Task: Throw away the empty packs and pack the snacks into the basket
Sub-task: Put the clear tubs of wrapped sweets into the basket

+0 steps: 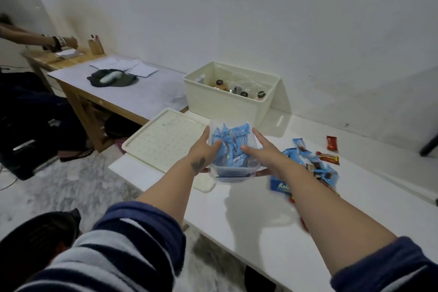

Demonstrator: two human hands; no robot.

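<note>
A clear plastic container (233, 174) full of blue snack packets (231, 136) is held above the white table (272, 220). My left hand (205, 149) grips its left side, thumb over the rim. My right hand (258, 149) grips its right side, thumb also inside. Behind it stands a cream basket (227, 102) with several dark-capped items inside. Loose blue packets (315, 161), red snack bars (330, 157) and a blue pack (280, 187) lie on the table to the right.
A cream lid or tray (163, 144) lies at the table's left end. Another table (142, 92) with papers and a dark cloth stands further left, where another person's arm (47, 40) reaches. A black bin (35, 244) sits on the floor.
</note>
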